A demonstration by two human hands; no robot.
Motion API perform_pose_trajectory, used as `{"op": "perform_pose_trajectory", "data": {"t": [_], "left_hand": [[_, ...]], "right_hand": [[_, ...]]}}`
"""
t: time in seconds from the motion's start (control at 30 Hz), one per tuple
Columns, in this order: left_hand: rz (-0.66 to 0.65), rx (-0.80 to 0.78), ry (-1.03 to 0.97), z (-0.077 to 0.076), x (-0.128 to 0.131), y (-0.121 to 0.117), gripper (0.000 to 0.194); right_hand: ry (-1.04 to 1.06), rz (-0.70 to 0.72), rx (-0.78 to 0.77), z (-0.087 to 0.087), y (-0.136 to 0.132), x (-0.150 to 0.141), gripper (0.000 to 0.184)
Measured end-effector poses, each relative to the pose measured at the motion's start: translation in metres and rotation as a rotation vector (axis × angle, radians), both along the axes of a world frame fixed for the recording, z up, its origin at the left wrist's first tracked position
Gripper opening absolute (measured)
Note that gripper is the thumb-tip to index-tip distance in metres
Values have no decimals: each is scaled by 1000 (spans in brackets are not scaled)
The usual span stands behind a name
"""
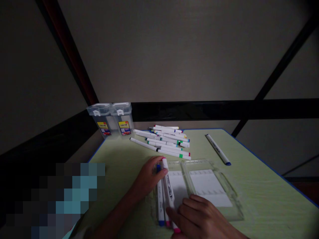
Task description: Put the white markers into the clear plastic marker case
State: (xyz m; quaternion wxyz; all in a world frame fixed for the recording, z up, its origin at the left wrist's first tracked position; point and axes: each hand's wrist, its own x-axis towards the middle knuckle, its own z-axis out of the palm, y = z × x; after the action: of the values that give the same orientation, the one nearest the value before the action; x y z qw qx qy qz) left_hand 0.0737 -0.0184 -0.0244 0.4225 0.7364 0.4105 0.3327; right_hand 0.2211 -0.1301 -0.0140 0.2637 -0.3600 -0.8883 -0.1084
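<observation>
A white marker with pink ends lies slanted over the left half of an open clear plastic case. My left hand holds its upper end, thumb on top and fingers behind. At its lower end my right hand is curled, index finger and thumb closed around the barrel near the pink tip. Under and beside it in the case's left half rest a blue-ended marker and another pink-ended marker, mostly covered. White paper shows inside the right half.
Several white markers with coloured ends lie in a loose pile behind the case. A single blue-ended marker is off to the right. Two clear lidded boxes with yellow labels stand at the table's back left, before the wall.
</observation>
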Motion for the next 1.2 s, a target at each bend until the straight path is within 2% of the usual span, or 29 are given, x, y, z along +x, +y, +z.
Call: {"op": "perform_pose_trajectory", "data": {"t": [0.2,0.37,0.63,0.83,0.97,1.2], "left_hand": [[25,8,26,-3,2,1,39],[31,-2,43,1,3,1,39],[32,-70,37,2,2,5,39],[30,-140,17,7,5,9,38],[-45,-219,-27,11,8,14,35],[-40,-191,-40,4,6,17,34]], "right_hand": [[2,-3,-23,-3,2,0,42],[-10,14,-55,-4,2,0,38],[55,31,-138,-2,1,0,50],[74,25,-96,-5,3,0,49],[24,31,-74,-6,4,1,45],[-15,41,-73,-5,6,1,40]]}}
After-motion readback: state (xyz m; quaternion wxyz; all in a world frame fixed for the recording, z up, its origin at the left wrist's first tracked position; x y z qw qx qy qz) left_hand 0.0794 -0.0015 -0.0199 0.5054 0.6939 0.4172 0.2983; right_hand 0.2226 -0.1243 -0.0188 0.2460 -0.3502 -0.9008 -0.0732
